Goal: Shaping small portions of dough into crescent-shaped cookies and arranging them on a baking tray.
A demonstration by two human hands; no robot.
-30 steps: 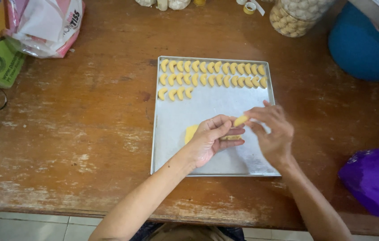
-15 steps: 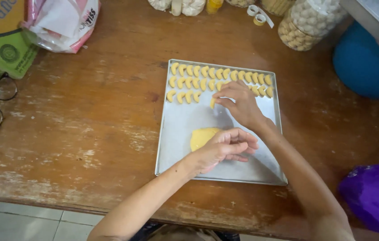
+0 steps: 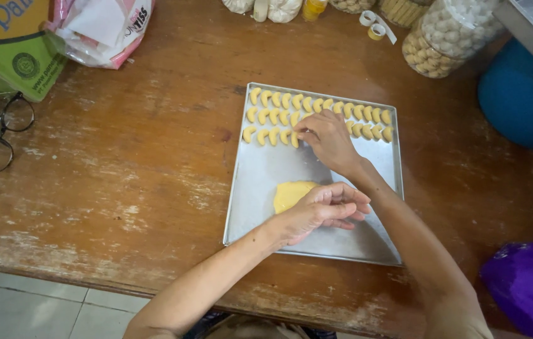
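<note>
**Hands over baking tray, frame centre**

Right hand (image 3: 326,138) reaches up-frame, fingertips pinched at the third row of crescent dough pieces (image 3: 316,107). Left hand (image 3: 320,210) loosely curled beside the yellow dough lump (image 3: 290,194). Metal tray (image 3: 260,182) sits on worn wooden table (image 3: 122,163); tiled floor lower left.

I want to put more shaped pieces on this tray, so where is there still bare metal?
On the tray, bare metal runs down the left side below the crescent pieces, left of the dough lump, and along the near edge. The far end is crowded: rows of pieces, plus the right hand. The left hand covers the middle.
</note>
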